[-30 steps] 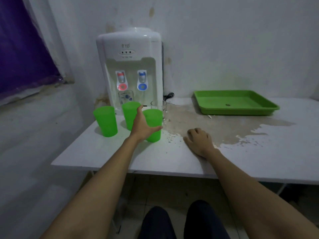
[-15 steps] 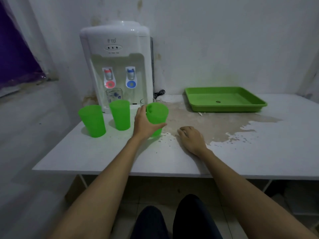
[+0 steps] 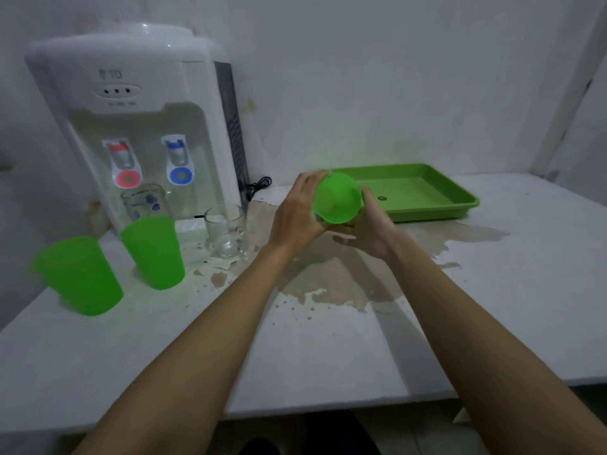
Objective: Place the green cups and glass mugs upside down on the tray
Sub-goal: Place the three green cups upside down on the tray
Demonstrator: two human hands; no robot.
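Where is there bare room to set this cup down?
The flat green plastic tray is bare except a small dark spot. The white table right of the stain is free. It is crowded by the white water dispenser.

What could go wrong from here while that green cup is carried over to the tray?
1. The held green cup sits tilted between the left hand and right hand, above the table; a loose hand-over could drop it.
2. The tabletop has a large stained, possibly wet patch under the hands; a cup set there could slide.
3. A glass mug stands near the left arm; pulling back could knock it.
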